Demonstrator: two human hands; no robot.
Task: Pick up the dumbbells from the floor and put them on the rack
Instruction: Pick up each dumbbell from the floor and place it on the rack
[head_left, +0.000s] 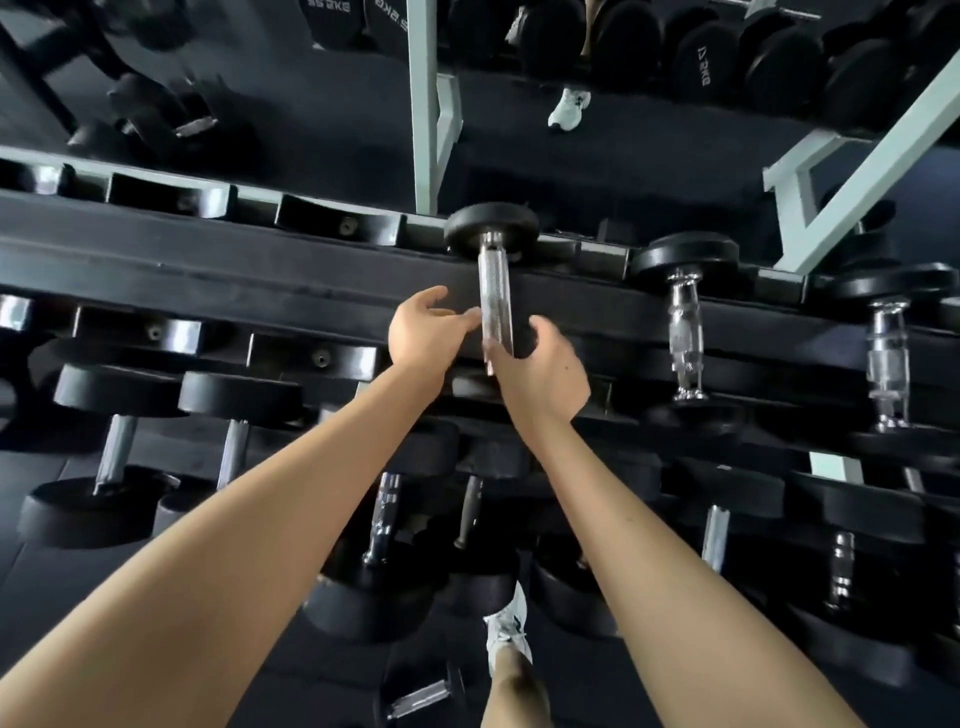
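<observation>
Head view: left hand fingers loose beside dumbbell handle; right hand grip unclear (near plate hidden).

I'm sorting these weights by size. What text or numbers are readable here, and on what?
"KG", mirrored, digits blurred: top-right dumbbell head.
"KG", mirrored, digits blurred: top-left dumbbell head.
Mark on the neighbouring head: cut off, unreadable.
Nothing else carries readable text.
</observation>
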